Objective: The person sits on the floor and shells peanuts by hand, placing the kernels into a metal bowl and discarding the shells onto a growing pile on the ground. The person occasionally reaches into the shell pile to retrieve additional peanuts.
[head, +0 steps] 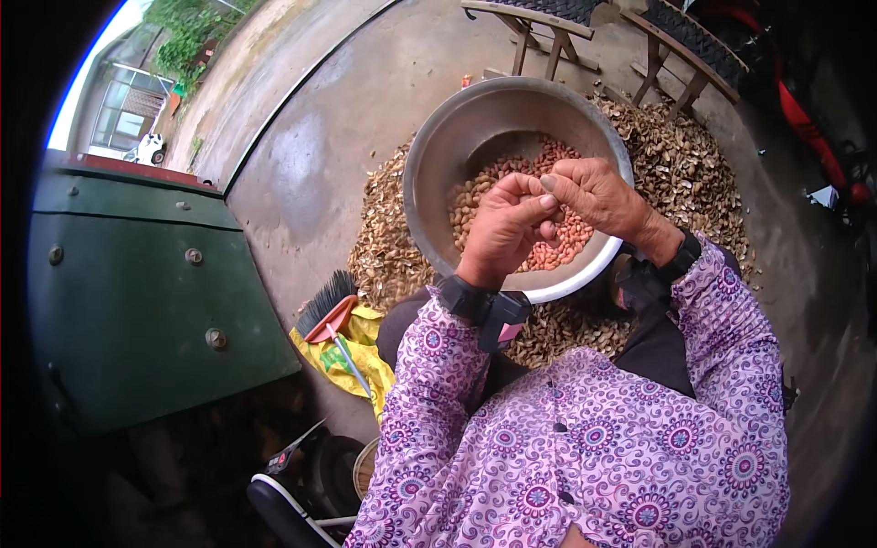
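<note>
My left hand (503, 222) and my right hand (599, 195) meet above a wide metal basin (438, 147). Both thumbs and index fingers are pinched together at the fingertips. Whatever may be between them is hidden by the fingers. Under my hands, reddish shelled peanut kernels (574, 240) lie in the near right part of the basin. Tan peanuts in the shell (464, 209) are on its left side. More reddish kernels (553, 151) show beyond my fingers.
Empty peanut shells (387, 233) are heaped around the basin, with more shells (675, 164) on the right. A broom (329, 312) rests on a yellow plastic sack (363, 329). A green metal door (151, 301) stands at left, a wooden-framed woven seat (534, 20) beyond the basin.
</note>
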A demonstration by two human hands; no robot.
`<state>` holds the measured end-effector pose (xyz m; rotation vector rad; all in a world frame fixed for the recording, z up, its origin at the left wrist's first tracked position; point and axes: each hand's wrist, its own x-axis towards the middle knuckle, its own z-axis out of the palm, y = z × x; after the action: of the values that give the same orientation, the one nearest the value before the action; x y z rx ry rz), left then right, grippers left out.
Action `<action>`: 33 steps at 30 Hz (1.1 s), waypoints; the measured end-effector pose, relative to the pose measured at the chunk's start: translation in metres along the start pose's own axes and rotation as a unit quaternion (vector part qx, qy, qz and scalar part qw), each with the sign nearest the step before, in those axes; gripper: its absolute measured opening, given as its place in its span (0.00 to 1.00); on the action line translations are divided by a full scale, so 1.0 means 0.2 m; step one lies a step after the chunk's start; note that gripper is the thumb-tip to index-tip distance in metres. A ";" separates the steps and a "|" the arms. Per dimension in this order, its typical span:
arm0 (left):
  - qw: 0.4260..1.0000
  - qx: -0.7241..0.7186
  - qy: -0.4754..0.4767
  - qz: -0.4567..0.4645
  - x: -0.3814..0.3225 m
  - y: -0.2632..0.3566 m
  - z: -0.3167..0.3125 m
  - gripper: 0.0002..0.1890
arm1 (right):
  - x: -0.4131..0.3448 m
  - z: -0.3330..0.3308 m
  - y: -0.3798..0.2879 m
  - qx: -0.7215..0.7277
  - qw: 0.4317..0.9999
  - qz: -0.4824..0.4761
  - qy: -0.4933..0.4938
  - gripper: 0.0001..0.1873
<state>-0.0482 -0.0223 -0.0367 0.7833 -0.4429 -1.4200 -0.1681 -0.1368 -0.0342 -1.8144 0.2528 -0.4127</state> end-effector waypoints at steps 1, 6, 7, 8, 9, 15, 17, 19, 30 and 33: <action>1.000 -0.022 0.011 -0.011 0.00 0.00 0.00 0.03 | 0.00 0.01 -0.01 -0.007 1.000 0.008 0.022 0.11; 0.998 -0.058 0.034 -0.013 0.00 -0.02 -0.03 0.03 | 0.01 0.04 0.01 -0.070 0.993 0.000 0.092 0.10; 0.998 -0.057 0.033 -0.011 0.01 -0.02 -0.03 0.03 | 0.01 0.04 0.01 -0.071 0.993 -0.002 0.092 0.10; 0.997 -0.066 0.037 -0.013 0.01 -0.02 -0.02 0.03 | 0.01 0.04 0.01 -0.066 0.993 -0.002 0.100 0.10; 0.996 -0.075 0.043 -0.015 0.01 -0.02 -0.02 0.03 | 0.01 0.04 0.01 -0.059 0.992 -0.002 0.108 0.10; 0.998 0.025 0.054 0.010 0.01 0.01 -0.02 0.02 | 0.00 0.02 -0.02 -0.049 0.995 0.016 0.083 0.09; 0.998 0.033 0.059 0.005 0.01 0.02 -0.04 0.03 | 0.00 0.02 -0.02 -0.054 0.995 0.012 0.078 0.09; 0.997 0.041 0.065 0.000 0.02 0.02 -0.04 0.04 | 0.00 0.02 -0.02 -0.059 0.996 0.008 0.073 0.08; 0.972 0.194 0.077 0.105 -0.01 0.03 -0.04 0.04 | 0.02 0.03 -0.03 -0.108 0.991 -0.059 0.055 0.03; 0.967 0.210 0.084 0.116 -0.01 0.03 -0.05 0.05 | 0.02 0.04 -0.03 -0.136 0.985 -0.085 0.067 0.04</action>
<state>-0.0372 -0.0175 -0.0385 1.1445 -0.6929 -1.0412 -0.1607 -0.1303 -0.0294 -2.0876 0.2581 -0.6479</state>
